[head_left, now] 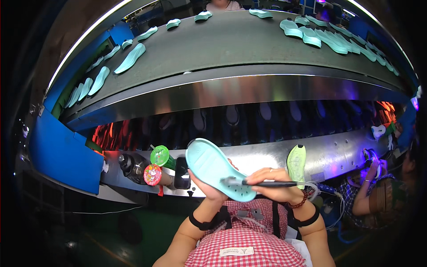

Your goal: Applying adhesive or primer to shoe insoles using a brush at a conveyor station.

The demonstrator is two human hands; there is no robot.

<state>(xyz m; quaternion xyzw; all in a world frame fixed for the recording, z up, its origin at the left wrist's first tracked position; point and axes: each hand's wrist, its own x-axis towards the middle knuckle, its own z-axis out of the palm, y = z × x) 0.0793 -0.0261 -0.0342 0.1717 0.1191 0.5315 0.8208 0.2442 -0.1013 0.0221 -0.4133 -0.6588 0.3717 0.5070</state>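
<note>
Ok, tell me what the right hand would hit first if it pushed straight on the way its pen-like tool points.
The right hand points its dark pen-like tool leftward; it would likely first meet the pale turquoise foam shoe sole in the left hand.

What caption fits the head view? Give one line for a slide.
Left hand holds a light-blue shoe sole while right hand applies a dark pen-like tool beside a conveyor.

Curved grey conveyor belt [231,42], dim hall
</note>
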